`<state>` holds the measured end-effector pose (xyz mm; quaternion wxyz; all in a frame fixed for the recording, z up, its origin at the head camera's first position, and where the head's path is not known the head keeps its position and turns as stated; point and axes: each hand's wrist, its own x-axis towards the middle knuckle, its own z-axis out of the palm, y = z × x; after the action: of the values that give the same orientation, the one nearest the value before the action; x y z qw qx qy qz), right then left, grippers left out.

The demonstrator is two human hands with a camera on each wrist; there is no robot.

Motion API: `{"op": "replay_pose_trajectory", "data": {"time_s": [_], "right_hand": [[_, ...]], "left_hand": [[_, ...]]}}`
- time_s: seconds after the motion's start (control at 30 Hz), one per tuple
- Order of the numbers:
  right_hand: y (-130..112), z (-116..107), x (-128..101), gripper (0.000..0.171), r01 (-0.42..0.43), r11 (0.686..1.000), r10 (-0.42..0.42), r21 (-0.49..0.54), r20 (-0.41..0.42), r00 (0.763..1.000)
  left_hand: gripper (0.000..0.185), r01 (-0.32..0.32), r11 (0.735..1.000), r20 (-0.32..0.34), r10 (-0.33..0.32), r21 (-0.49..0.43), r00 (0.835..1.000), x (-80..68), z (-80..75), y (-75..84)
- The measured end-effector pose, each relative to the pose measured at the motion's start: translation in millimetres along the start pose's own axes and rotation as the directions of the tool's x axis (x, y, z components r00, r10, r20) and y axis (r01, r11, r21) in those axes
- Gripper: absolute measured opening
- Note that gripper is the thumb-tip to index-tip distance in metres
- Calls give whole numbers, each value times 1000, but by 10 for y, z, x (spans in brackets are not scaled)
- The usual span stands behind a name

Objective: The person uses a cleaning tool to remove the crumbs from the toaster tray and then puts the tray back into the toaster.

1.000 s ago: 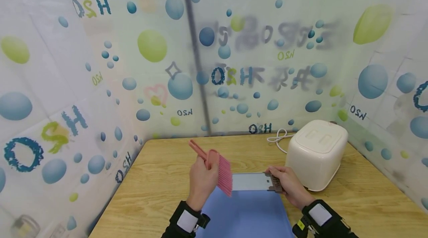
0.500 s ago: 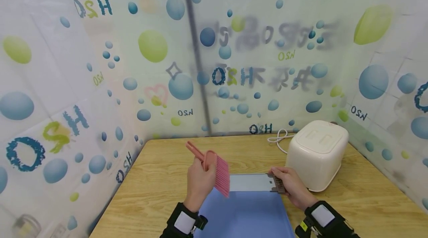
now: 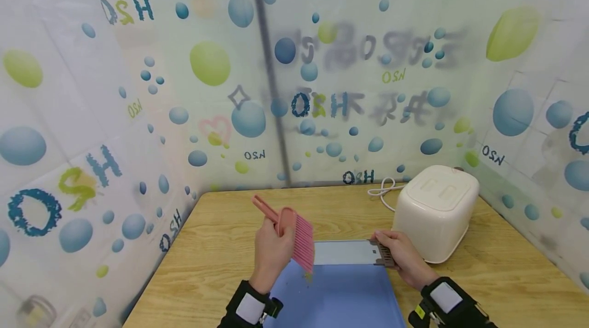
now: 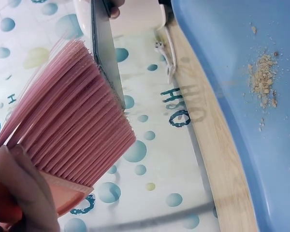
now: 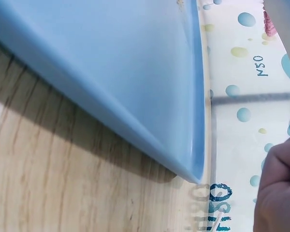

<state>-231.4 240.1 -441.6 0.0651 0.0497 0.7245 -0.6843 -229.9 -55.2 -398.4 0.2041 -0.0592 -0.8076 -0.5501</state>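
My left hand (image 3: pixel 272 251) grips a pink brush (image 3: pixel 303 243) with its handle pointing up and left. The bristles meet the left part of a flat metal crumb tray (image 3: pixel 345 253); in the left wrist view the bristle tips (image 4: pixel 106 92) lie along its edge. At the other end, my right hand (image 3: pixel 405 256) pinches the crumb tray by its brown grip, holding it level over the far side of a blue tray (image 3: pixel 354 297). A small heap of tan crumbs (image 4: pixel 263 79) lies on the blue tray, under the brush.
A cream toaster (image 3: pixel 437 215) stands at the right, close behind my right hand. Its white cord (image 3: pixel 382 190) lies coiled on the wooden table (image 3: pixel 221 251). Patterned curtains (image 3: pixel 248 62) enclose the table at the back and sides.
My left hand has drawn the brush a little to the left along the crumb tray. Tan crumbs now show below the bristles. The right hand has shifted slightly right with the crumb tray.
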Motion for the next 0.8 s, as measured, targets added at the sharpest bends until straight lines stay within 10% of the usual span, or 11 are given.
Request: {"op": "replay_pose_trajectory", "data": {"time_s": [0.8], "right_hand": [[-14, 178, 47, 37, 16, 999, -18, -44, -38, 999]], "left_hand": [[13, -63, 988, 20, 66, -142, 998, 45, 89, 320]]}}
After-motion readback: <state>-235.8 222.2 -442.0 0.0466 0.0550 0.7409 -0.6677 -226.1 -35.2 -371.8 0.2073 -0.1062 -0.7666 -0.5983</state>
